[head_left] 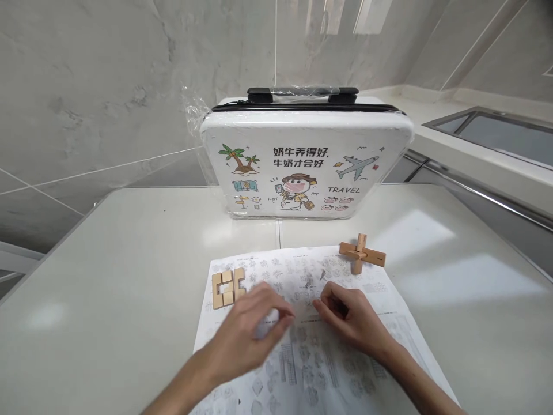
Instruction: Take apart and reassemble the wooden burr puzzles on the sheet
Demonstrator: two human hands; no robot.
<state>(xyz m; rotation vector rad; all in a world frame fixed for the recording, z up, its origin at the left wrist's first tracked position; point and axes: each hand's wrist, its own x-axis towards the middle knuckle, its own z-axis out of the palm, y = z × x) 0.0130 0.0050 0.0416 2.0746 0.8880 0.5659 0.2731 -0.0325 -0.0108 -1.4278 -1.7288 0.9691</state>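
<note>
My left hand (254,325) hovers over the printed paper sheet (311,363), slightly blurred. Its thumb and index tips come together with no object showing between them. Just beyond it lie several light wooden blocks (216,291), notched pieces and small ones grouped side by side; my fingers partly cover the right-hand notched piece (239,279). Facing it, my right hand (352,317) is curled into a loose fist over the sheet, and nothing shows in it. A cross-shaped wooden puzzle (359,255) of darker interlocked sticks sits at the sheet's upper right corner, beyond my right hand.
A white hard case (302,129) with cartoon prints and a black handle (302,92) stands upright at the back of the white table (108,300), wrapped in clear plastic. Grey tiled wall (129,86) rises behind. A counter with a metal rail (488,196) is at the right.
</note>
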